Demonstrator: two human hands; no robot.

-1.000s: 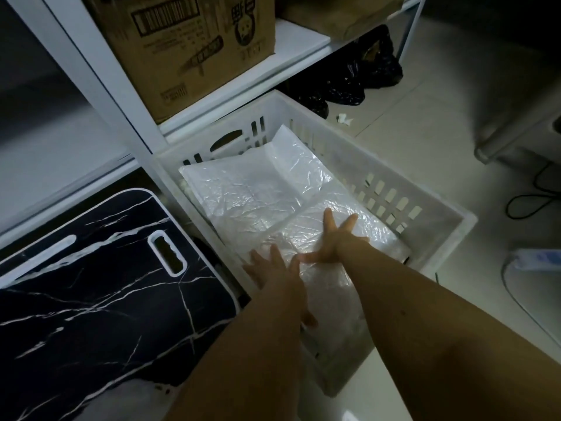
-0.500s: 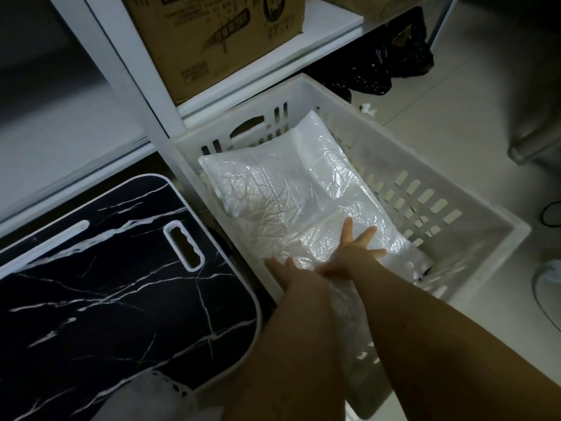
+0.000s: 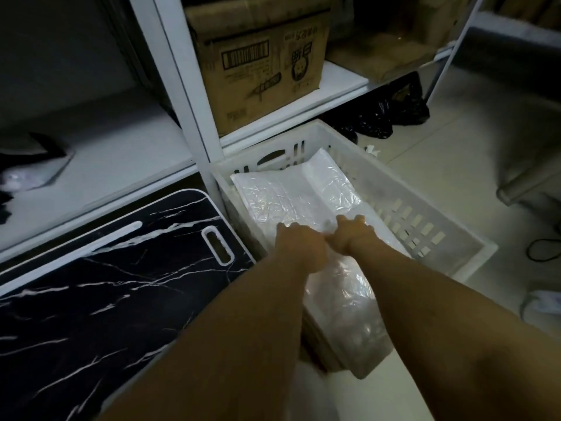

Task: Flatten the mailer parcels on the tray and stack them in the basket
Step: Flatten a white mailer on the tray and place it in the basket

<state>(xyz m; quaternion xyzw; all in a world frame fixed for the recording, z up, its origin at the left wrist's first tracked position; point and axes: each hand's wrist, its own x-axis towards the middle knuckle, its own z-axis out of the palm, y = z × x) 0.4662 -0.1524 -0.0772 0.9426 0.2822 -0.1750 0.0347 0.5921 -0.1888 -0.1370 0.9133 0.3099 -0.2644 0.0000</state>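
Both arms reach down, left hand (image 3: 299, 247) and right hand (image 3: 349, 235) fingers curled, pinching the mailer parcel (image 3: 291, 199).

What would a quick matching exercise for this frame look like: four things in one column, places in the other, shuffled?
Things:
1. brown cardboard box with a barcode
2. white crinkled plastic mailer parcels
3. black crumpled plastic bags
4. black marble-pattern tray with white veins

Places:
A. inside the white slotted plastic basket
B. on the floor under the shelf, beyond the basket
C. on the white metal shelf
D. left of the basket, below the left shelf board

Pairs: 1-C, 2-A, 3-B, 4-D
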